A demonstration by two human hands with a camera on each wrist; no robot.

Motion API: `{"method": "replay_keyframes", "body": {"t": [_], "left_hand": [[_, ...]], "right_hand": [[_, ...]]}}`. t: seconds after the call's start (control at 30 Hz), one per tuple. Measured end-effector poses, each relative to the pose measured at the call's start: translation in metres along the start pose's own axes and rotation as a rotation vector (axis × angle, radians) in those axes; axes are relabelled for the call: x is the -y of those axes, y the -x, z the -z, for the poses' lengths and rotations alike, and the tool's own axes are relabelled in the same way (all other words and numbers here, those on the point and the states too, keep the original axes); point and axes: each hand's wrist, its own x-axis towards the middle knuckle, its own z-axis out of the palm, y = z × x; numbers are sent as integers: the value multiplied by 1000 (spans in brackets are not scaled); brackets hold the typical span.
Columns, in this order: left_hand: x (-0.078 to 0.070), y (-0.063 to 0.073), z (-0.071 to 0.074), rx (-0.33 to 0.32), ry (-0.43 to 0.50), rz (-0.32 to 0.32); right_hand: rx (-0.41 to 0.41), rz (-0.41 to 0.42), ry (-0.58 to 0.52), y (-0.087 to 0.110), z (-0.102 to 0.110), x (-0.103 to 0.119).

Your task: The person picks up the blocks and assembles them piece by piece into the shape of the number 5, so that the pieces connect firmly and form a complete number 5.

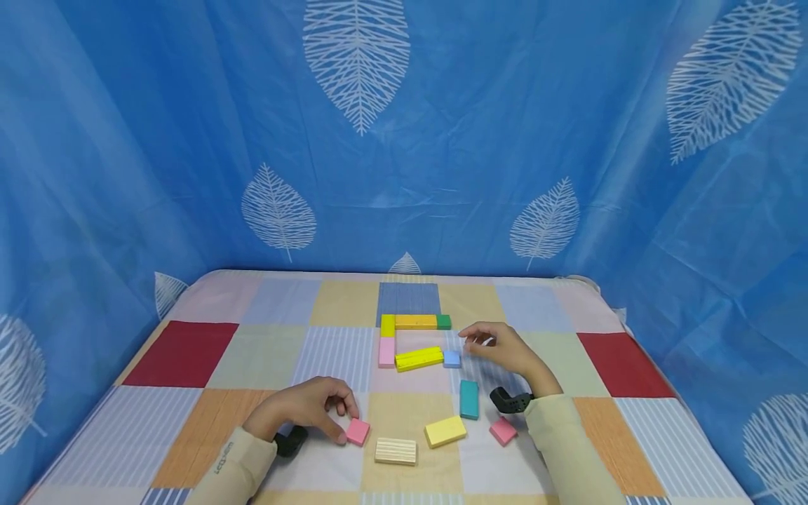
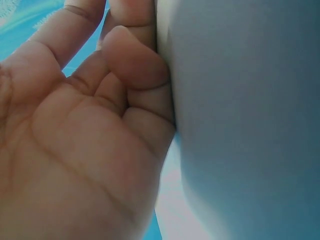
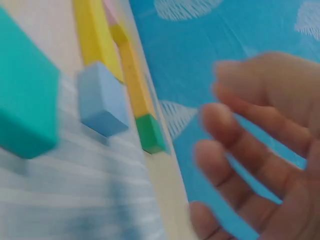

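In the head view, my left hand [image 1: 313,404] is low over the cloth with its thumb and index finger at the edges of a small pink block [image 1: 358,431], pinching it. The left wrist view shows the palm and curled fingers; the block is hidden there. My right hand [image 1: 501,346] hovers with loosely bent fingers and holds nothing. Nearest to it is a small blue block [image 1: 452,359], touching the end of a slanted yellow block [image 1: 419,358]. A pink-mauve block [image 1: 387,353], a yellow block [image 1: 388,325], an orange block [image 1: 415,322] and a green block [image 1: 444,322] continue the outline.
Nearer the person lie a teal block [image 1: 469,400], a pale yellow block [image 1: 445,431], a striped wooden block [image 1: 395,451] and another pink block [image 1: 503,431]. A patchwork cloth [image 1: 265,358] covers the table. Blue curtains [image 1: 454,140] with white leaves hang behind and beside it.
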Motion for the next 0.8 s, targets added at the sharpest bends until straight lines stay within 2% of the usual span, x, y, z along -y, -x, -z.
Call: {"method": "replay_keyframes", "body": {"t": [0.2, 0.3, 0.4, 0.6, 0.8], "left_hand": [[0, 1, 1, -1, 6, 3], [0, 0, 0, 4, 10, -1], [0, 1, -1, 2, 7, 2], [0, 1, -2, -4, 9, 6], [-1, -1, -1, -1, 13, 7]], "right_hand": [[-114, 17, -112, 11, -5, 3], [-146, 26, -144, 17, -8, 3], [-122, 22, -139, 21, -11, 4], [-27, -10, -60, 29, -14, 7], [34, -24, -53, 39, -10, 4]]}}
